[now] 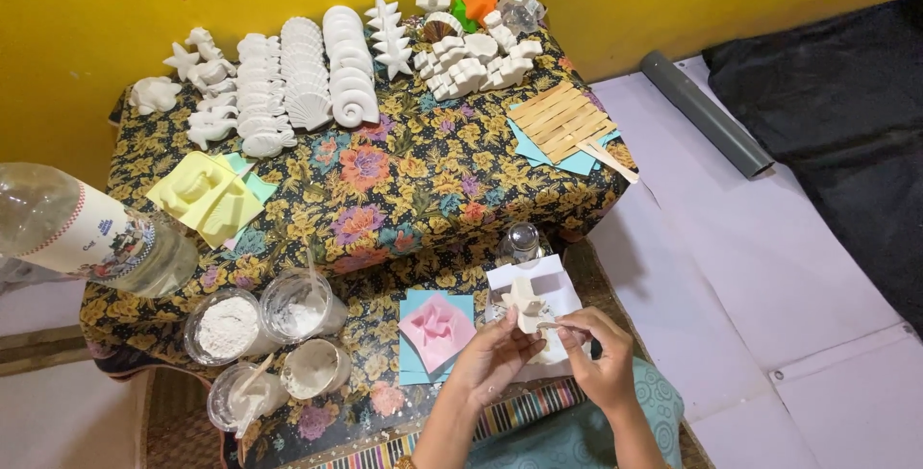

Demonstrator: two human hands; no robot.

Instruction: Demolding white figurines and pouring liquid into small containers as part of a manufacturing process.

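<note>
likely light, stiff and brittle: small white plaster cast (526,302), chalky, thin arms prone to snapping, best pinched by the thick middle rather than the tips. held low in the frame over a white paper sheet (550,275), just above the lap, beside a pink mould (437,330) on blue card. left hand (493,358) closed on the cast from below, fingertips around its lower edge. right hand (596,352) just right of it, fingers pinched on a thin tool (561,327) whose tip meets the cast's side. further off on the floral-clothed bench (404,190): rows of white casts (308,75), tubs of powder (229,325).
</note>
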